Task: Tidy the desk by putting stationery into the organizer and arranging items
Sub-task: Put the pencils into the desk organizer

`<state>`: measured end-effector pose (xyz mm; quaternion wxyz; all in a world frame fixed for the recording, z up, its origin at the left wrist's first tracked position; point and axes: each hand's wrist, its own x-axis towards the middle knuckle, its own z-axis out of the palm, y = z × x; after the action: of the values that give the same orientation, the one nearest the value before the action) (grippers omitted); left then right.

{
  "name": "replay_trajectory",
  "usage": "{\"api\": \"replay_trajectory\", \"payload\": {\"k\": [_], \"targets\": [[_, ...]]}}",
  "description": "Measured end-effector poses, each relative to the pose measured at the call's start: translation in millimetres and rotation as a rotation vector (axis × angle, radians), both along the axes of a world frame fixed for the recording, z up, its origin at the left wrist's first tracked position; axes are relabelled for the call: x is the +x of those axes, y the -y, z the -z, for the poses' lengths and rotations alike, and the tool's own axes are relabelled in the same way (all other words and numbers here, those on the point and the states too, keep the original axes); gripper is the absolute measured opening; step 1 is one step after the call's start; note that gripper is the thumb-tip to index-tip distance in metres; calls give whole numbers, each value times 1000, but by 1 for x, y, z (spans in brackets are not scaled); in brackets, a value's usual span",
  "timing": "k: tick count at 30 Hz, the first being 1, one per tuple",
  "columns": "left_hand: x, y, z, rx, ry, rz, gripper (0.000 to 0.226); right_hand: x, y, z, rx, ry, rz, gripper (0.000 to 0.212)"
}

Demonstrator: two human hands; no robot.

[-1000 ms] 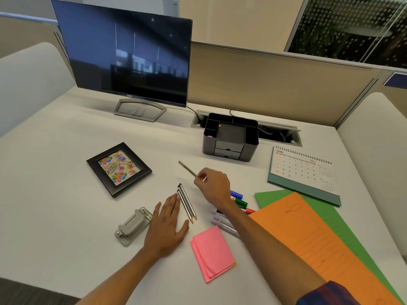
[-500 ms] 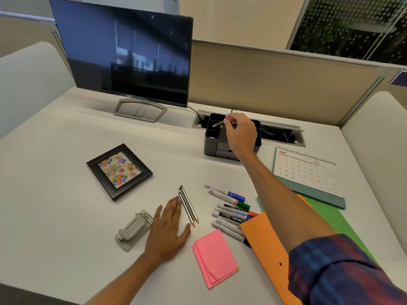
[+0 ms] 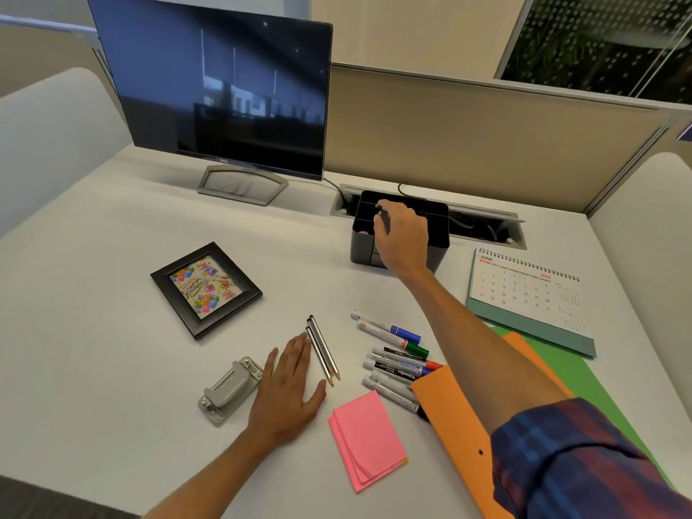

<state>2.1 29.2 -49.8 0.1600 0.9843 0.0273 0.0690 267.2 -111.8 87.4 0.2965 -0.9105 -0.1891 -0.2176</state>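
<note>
The black desk organizer (image 3: 439, 236) stands at the back of the white desk. My right hand (image 3: 402, 237) reaches over it, fingers pinched and pointing down into a left compartment, with only the end of a pencil (image 3: 379, 210) showing at the fingertips. My left hand (image 3: 288, 383) lies flat and open on the desk. Its fingertips are beside two pencils (image 3: 322, 350) that lie side by side. Several markers (image 3: 397, 363) lie to the right of the pencils. A pink sticky-note pad (image 3: 369, 440) sits near the front.
A grey hole punch (image 3: 230, 389) lies left of my left hand, and a framed birthday picture (image 3: 206, 290) behind it. A desk calendar (image 3: 524, 294), an orange folder (image 3: 449, 417) and a green folder (image 3: 599, 380) fill the right side. A monitor (image 3: 224, 95) stands at the back left.
My right hand picked one pencil off the desk, carried it back to the organizer, and now dips into a compartment. My left hand stayed flat.
</note>
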Motion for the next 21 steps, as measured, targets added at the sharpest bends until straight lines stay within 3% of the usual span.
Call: {"api": "replay_trajectory", "payload": {"k": [8,21], "targets": [[0,0,0,-2,6,2,73,-55,7,39,5,-173,-157,20],[0,1,0,27,2,3,73,-125,-10,76,-342,-460,-368,30]]}}
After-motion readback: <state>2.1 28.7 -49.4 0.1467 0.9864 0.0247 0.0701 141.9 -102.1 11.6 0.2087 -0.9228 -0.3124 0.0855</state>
